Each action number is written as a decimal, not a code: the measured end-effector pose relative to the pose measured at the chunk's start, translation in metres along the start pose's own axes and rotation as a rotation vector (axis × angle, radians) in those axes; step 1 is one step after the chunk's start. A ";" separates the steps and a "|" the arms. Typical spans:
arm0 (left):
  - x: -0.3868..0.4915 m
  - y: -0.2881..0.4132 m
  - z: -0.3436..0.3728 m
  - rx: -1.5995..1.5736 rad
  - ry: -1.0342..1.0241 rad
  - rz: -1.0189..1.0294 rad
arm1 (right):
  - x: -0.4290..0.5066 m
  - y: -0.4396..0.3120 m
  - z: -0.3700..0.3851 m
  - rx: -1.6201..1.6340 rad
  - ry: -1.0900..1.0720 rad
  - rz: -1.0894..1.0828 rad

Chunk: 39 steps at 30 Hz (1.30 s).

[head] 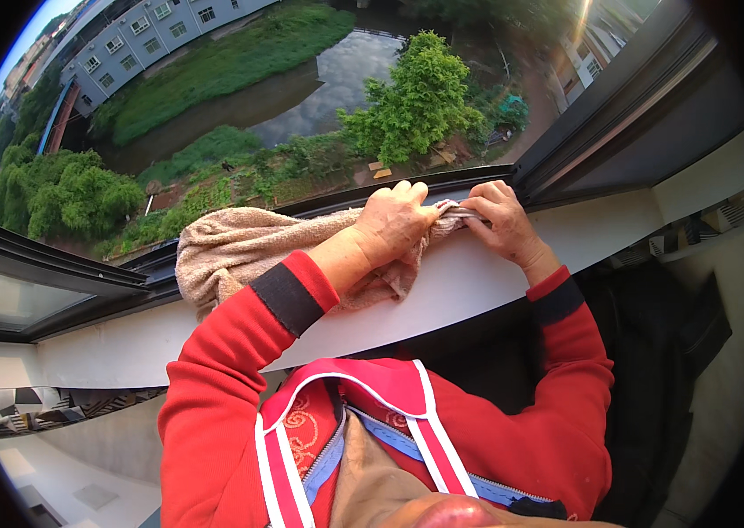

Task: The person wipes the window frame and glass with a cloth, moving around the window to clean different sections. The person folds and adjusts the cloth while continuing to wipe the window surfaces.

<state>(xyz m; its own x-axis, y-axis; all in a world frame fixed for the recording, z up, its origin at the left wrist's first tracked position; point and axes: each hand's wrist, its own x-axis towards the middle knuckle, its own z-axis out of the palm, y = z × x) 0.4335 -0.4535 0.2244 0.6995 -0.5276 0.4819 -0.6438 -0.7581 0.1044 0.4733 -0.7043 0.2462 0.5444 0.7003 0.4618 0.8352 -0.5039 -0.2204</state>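
Note:
A beige terry cloth lies bunched along the dark metal window track and spills over the white windowsill. My left hand grips the cloth near its right end, knuckles up. Just to the right, my right hand pinches a twisted corner of the same cloth between thumb and fingers, close to the foot of the right window frame. Between the two hands a short stretch of cloth is gathered tight. Part of the track is hidden under the cloth and my left hand.
Beyond the open window is a drop to a tree, a stream and a pale building. Dark sash frames stand at the left and right. Below the sill at the right is a black item, perhaps a seat.

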 end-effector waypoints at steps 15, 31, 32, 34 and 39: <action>0.009 0.000 0.008 -0.035 0.040 0.137 | 0.009 -0.001 0.008 -0.243 0.021 0.007; 0.010 0.001 0.000 -0.136 -0.174 -0.025 | -0.012 -0.021 -0.005 -0.117 -0.129 0.042; 0.010 0.001 -0.001 -0.151 -0.165 -0.030 | -0.012 -0.022 -0.006 -0.101 -0.141 0.040; 0.010 0.001 -0.003 -0.131 -0.216 -0.028 | -0.011 -0.023 -0.007 -0.120 -0.173 0.045; 0.008 0.003 -0.009 -0.104 -0.153 -0.051 | -0.007 -0.025 -0.001 -0.006 -0.154 0.164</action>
<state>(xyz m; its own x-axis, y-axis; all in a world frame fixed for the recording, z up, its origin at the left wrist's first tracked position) 0.4344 -0.4571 0.2361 0.7657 -0.5480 0.3367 -0.6296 -0.7457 0.2181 0.4486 -0.6979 0.2493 0.6789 0.6772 0.2835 0.7341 -0.6201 -0.2767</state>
